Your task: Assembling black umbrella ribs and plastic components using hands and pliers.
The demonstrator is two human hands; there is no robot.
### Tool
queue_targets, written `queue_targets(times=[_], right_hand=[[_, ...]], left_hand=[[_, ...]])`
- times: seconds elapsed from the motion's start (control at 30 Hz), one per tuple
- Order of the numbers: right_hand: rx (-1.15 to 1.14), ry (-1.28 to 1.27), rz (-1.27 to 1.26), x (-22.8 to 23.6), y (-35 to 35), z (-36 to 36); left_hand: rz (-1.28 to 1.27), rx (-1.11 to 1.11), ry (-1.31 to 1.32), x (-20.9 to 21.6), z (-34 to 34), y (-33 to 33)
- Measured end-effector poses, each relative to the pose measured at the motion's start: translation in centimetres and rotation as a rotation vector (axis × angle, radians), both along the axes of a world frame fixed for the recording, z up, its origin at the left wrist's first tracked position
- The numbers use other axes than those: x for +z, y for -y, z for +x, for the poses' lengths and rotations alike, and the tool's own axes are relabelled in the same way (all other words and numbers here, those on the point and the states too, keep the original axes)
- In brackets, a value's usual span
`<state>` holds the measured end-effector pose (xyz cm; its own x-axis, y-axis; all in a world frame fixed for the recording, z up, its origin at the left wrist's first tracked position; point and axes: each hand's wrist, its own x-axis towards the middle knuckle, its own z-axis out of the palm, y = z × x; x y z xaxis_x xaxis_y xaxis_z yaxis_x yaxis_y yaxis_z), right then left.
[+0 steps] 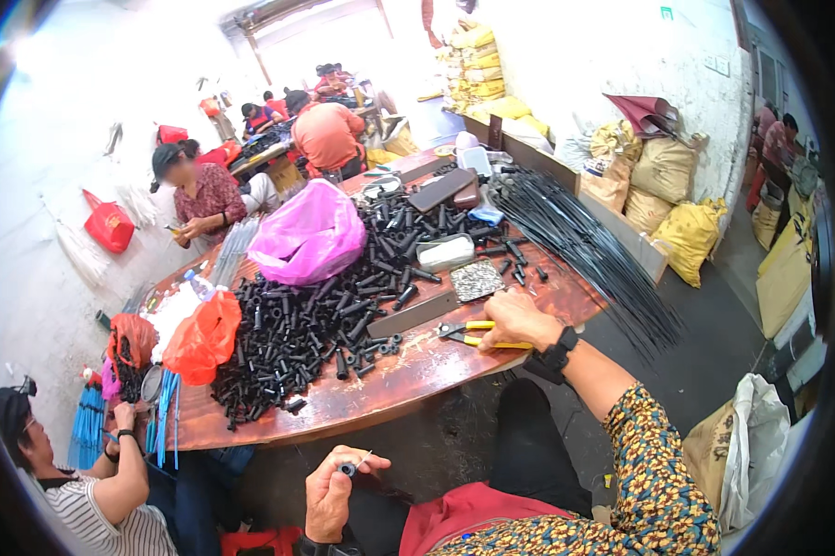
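Note:
Low in front of my lap, my left hand [332, 496] pinches a small black tubular part [347, 469], its round end showing. A thin pale strip [365, 459] sticks out beside that part; whether it is joined to it I cannot tell. At the near right edge of the table, my right hand [521, 321] is closed around the yellow handles of a pair of pliers [480, 325]. The jaws point left over the tabletop. Some of the right fingers are hidden beneath the hand. Just beyond lie a speckled small tray [477, 281] and a flat dark bar [413, 314].
A large heap of black tubular parts [288, 338] covers the table [454, 366]. On it rest a pink bag [308, 232] and a red bag [203, 339]. Long black rods [584, 250] overhang the right edge. A co-worker [112, 482] sits close on the left; another [209, 195] sits beyond.

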<state>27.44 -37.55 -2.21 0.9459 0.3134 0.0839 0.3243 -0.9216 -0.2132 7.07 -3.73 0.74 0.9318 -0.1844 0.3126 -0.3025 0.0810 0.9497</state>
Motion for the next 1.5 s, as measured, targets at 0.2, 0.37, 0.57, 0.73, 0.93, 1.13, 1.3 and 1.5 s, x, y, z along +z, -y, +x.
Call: queue_targets(times=[0.2, 0.37, 0.57, 0.73, 0.93, 1.13, 1.3, 1.5], right_hand=[[0.116, -0.006, 0.147, -0.6, 0.5, -1.4], [0.127, -0.082, 0.165, -0.8, 0.5, -0.7], [0.322, -0.869, 1.216, 3.3, -3.7, -7.3], [0.647, -0.264, 0.827, 1.8, -10.3, -13.7], [0.572, 0.151, 0.389, 2.8, -13.3, -15.5], [0.574, 0.313, 0.353, 2.7, -14.5, -15.5], [0.589, 0.391, 0.333, 2.3, -14.4, -14.4], [0.647, 0.484, 0.333, 3.3, -13.4, -12.4]], left_hand=[[-0.186, 0.127, -0.048, -1.9, -0.6, 1.6], [-0.387, 0.115, -0.031, -2.0, -1.1, 2.9], [-0.373, 0.188, 0.028, -2.7, 0.0, 2.8], [-0.425, 0.346, -0.073, -1.9, 0.2, 2.6], [-0.414, 0.45, -0.158, -1.6, -1.5, 2.1], [-0.336, 0.48, -0.132, -1.6, -2.1, 2.2], [-0.339, 0.459, -0.134, -2.1, -1.8, 2.0], [-0.265, 0.385, -0.146, -2.6, -1.7, 1.6]])
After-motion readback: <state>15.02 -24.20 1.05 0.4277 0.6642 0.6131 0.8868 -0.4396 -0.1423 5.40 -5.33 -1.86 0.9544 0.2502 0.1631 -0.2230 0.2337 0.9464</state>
